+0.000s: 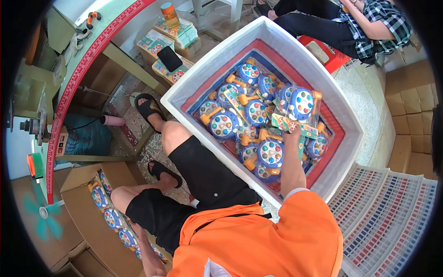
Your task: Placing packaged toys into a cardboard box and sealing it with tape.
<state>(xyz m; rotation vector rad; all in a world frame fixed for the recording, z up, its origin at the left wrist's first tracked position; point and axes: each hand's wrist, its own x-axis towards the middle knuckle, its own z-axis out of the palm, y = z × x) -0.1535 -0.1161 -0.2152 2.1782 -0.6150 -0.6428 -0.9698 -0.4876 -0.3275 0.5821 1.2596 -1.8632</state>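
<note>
My right hand (291, 138) reaches into a big white plastic bin (353, 138) and grips the printed card of a bagged toy. That toy (302, 104) is a round blue-and-white piece with coloured dots and an orange hammer, in clear plastic. Beneath and around it lie several more such bagged toys (224, 123) on a red-and-blue lining. My left hand (138, 231) is low at the left, beside an open cardboard carton (76, 196) holding a row of the same toys (112, 218). My thigh and the carton partly hide its fingers, so its grip does not show.
Beyond the bin's left corner, a black phone (170, 59) lies on stacked printed boxes, near an orange-capped jar (170, 15). A curved-looking workbench edge with a red ruler (69, 87) runs along the left. White plastic crates (392, 221) stand at right. Another person (364, 25) sits far right.
</note>
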